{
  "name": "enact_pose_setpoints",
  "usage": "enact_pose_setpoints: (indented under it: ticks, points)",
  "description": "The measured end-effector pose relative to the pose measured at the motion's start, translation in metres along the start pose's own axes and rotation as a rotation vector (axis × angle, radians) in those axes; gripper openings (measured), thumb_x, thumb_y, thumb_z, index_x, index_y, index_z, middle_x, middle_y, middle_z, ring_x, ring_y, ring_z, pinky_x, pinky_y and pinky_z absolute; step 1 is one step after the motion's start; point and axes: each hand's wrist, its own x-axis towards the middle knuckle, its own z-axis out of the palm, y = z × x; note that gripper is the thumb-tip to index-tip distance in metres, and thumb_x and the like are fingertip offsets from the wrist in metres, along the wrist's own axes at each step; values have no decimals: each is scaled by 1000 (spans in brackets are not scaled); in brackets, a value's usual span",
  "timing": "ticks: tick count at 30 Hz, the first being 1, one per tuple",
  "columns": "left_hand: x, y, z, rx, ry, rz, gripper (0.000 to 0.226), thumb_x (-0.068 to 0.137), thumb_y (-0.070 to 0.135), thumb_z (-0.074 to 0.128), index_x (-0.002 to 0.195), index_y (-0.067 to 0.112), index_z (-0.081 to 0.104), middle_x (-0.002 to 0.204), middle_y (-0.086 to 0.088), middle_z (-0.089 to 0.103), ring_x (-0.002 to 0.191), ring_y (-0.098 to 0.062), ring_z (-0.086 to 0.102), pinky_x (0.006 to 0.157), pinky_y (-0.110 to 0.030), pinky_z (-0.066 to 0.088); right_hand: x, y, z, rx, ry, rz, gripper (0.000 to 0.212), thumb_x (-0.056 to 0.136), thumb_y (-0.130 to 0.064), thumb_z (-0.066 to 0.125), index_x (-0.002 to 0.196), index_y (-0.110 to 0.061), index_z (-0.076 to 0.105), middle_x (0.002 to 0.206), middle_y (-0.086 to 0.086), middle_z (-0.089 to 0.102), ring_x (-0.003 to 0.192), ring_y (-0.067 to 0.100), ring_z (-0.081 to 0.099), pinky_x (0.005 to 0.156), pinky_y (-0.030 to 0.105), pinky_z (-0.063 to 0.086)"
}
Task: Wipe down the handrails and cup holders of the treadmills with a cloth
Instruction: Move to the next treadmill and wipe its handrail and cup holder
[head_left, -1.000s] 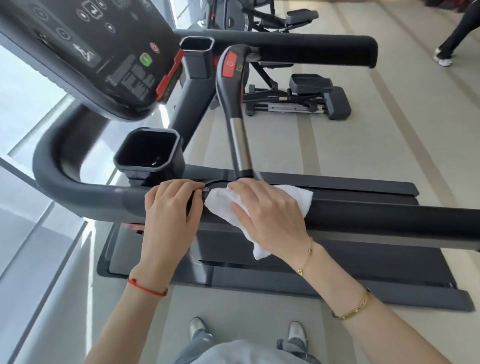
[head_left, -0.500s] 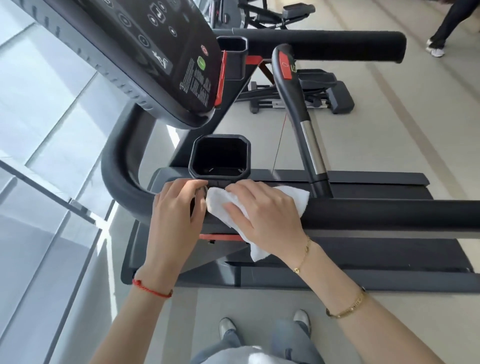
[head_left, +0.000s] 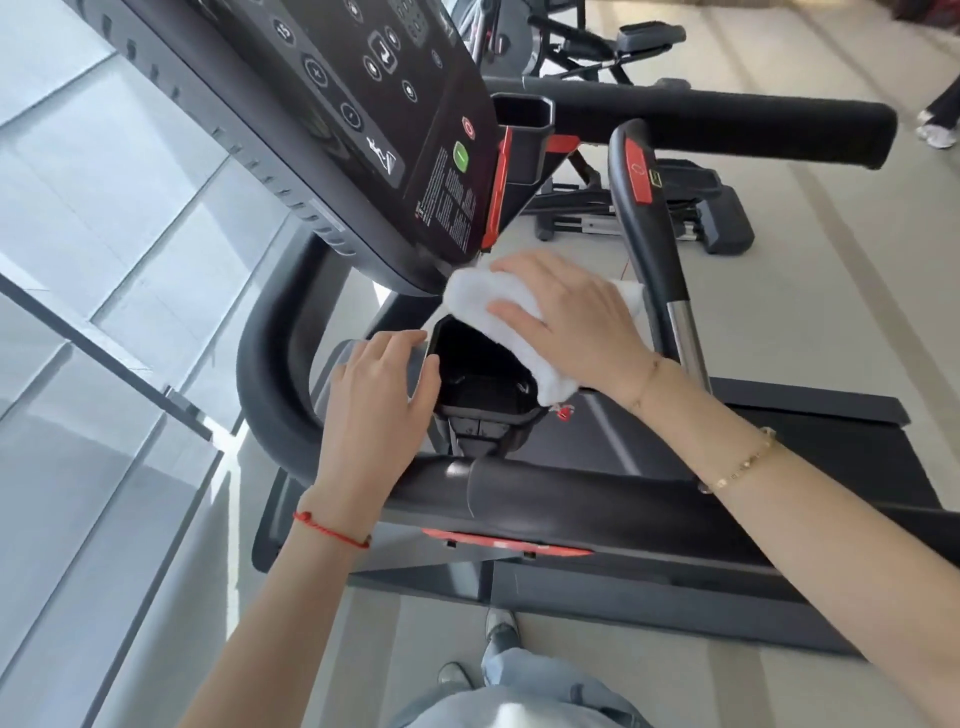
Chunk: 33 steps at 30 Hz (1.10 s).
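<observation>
Head view, soft white cloth (head_left: 498, 306), angular black cup holder (head_left: 483, 387)

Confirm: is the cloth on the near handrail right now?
No. The right hand presses the white cloth on the far rim of the cup holder, beyond the near handrail, which is bare.

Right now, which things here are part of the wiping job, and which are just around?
In the job: white cloth, near cup holder, near handrail, right hand, left hand.
Just around: control console, another exercise machine.
</observation>
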Motion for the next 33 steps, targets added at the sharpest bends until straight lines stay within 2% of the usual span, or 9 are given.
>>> enact_pose_setpoints:
  ticks: [3, 5, 11, 17, 21, 24, 26, 30, 33]
  points:
    - [10, -2, 7, 45, -24, -16, 31, 98, 27, 53, 122, 10, 64, 119, -4, 67, 107, -26, 60, 92, -46, 48, 28, 1, 24, 36, -357, -35, 41, 99, -45, 44, 136, -25, 47, 135, -4, 53, 117, 23, 55, 94, 41, 46]
    - [14, -4, 10, 57, -48, -36, 32, 98, 29, 53, 123, 11, 64, 118, -3, 66, 107, -25, 61, 90, -44, 48, 33, 8, 31, 75, -436, -10, 41, 100, -42, 44, 139, -28, 44, 137, -2, 53, 118, 26, 54, 94, 42, 44]
    - [14, -8, 11, -10, -83, -51, 35, 98, 28, 53, 130, 14, 60, 121, -2, 65, 110, -22, 60, 94, -42, 50, 21, 40, 31, 230, -450, 76, 38, 100, -33, 42, 137, -28, 47, 132, -3, 58, 116, 23, 54, 88, 31, 37]
    - [19, -13, 8, -14, -135, -30, 37, 98, 31, 53, 131, 15, 59, 125, -1, 63, 113, -20, 59, 92, -37, 50, 50, 4, 47, 92, -406, -94, 32, 100, -31, 44, 130, -25, 51, 126, -4, 59, 105, 24, 59, 79, 36, 41]
    - [22, -19, 6, -20, -165, 4, 40, 98, 35, 52, 134, 18, 56, 126, 2, 62, 113, -17, 59, 92, -34, 49, 28, 14, 44, 64, -332, 27, 33, 100, -37, 41, 132, -30, 47, 125, -5, 59, 104, 26, 59, 76, 35, 38]
    - [21, -22, 7, -12, -178, 24, 42, 99, 37, 50, 137, 20, 53, 127, 3, 61, 113, -15, 59, 89, -31, 47, 12, 28, 32, 202, -338, 169, 33, 100, -35, 40, 131, -28, 50, 122, -1, 63, 105, 27, 58, 82, 39, 43]
    - [20, -23, 7, -11, -184, 32, 43, 99, 36, 50, 138, 19, 52, 126, 1, 62, 113, -17, 60, 89, -33, 48, 16, 24, 29, 221, -360, 171, 34, 101, -33, 40, 132, -27, 50, 123, 0, 62, 107, 26, 57, 86, 39, 43]
    - [20, -23, 9, -33, -176, 45, 41, 99, 32, 52, 137, 16, 53, 122, -1, 64, 111, -18, 60, 88, -33, 49, 38, 2, 36, 142, -385, 92, 30, 100, -36, 42, 128, -30, 54, 121, -5, 64, 107, 24, 58, 83, 37, 43]
    - [20, -23, 9, -43, -173, 45, 42, 99, 33, 52, 137, 16, 53, 121, 0, 64, 110, -18, 59, 87, -33, 49, 28, 4, 34, 195, -336, 247, 29, 99, -39, 45, 125, -31, 56, 116, -4, 66, 105, 25, 58, 81, 36, 43]
